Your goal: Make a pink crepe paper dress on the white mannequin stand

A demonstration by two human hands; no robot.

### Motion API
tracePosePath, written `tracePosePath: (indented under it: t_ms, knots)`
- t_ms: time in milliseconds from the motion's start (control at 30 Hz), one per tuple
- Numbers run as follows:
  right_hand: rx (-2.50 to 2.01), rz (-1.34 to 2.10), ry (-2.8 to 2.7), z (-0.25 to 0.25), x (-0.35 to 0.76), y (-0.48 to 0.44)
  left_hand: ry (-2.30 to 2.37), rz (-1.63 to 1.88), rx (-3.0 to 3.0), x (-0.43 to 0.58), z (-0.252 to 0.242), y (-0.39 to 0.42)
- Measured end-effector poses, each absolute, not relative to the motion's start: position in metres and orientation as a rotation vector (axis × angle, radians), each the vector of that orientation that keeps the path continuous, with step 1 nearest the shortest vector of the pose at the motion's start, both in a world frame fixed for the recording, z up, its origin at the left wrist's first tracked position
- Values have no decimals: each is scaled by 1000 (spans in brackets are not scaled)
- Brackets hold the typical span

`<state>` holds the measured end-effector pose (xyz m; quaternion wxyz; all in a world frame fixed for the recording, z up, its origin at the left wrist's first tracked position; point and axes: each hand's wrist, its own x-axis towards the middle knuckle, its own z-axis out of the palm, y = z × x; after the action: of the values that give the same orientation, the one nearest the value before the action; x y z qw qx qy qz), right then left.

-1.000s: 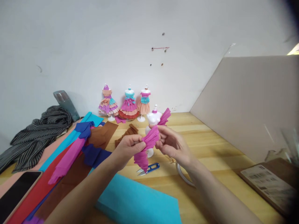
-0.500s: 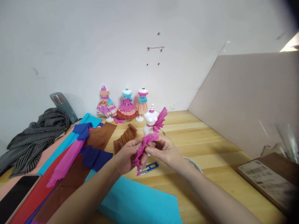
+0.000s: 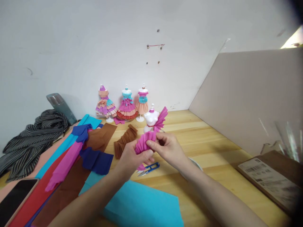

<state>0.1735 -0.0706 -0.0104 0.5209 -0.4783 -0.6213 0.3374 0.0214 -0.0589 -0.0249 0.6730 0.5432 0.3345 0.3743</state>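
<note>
Both hands grip a pleated strip of pink crepe paper above the wooden table. My left hand is closed on its lower left part, with the thumb lying across the front. Thumb and fingers of my right hand pinch its upper right end. Just behind stands a small white mannequin with a pink pleated fan at its side; its lower part is hidden by the paper and hands. Blue thread snips lie on the table below my hands. A turquoise paper sheet lies nearest me.
Three dressed mannequins stand along the wall. Gathered brown paper lies left of my hands, beside layered coloured paper strips. Further left are a phone, striped cloth and a bottle. A cardboard piece lies at right.
The pink paper has turned so its pleated face shows, where it was a narrow folded edge before. My left thumb now lies across its front. The view has shifted slightly.
</note>
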Motion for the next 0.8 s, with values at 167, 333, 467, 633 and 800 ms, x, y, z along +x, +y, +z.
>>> tracePosePath:
  t_ms: [167,333,467,633,800]
  knots:
    - [-933,1151,-1481,2,171,-75,828,968,1181,27,-23,-65]
    - [-840,1284,-1425,9,169,-76,795,1077,1137,27,-23,-66]
    - [-842,1220,-1346,-1,166,-76,837,1115,1079,32,-24,-70]
    - [-904,1040,-1366,-5,168,-75,854,1174,989,47,-23,-70]
    - [-914,920,-1356,-3,170,-73,836,1139,1041,49,-13,-61]
